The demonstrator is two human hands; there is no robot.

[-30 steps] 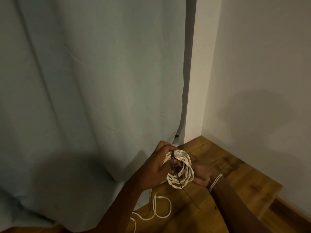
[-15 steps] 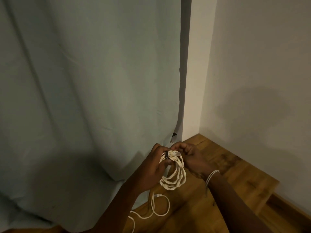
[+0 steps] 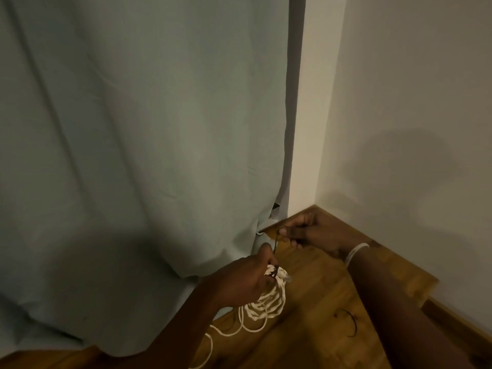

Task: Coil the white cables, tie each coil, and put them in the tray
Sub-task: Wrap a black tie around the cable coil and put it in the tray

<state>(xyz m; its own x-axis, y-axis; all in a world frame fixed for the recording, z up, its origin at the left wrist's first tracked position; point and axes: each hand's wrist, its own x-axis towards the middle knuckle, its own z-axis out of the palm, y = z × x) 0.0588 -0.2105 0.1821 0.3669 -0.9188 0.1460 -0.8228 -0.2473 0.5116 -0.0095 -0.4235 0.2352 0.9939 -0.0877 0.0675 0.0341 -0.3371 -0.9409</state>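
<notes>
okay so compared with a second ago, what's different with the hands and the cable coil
The right hand has drawn up and away from the white cable coil, pinching the dark tie and pulling its tail taut; a second ago it was pressed against the coil. The tie now cinches the coil's top. The left hand keeps its grip on the coil, and loose cable still trails on the wooden table.

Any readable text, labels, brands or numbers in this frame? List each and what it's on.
None readable.
The white cable coil, dark tie, curtain, walls and wooden table show no print.
The band on the right wrist is plain white.
</notes>
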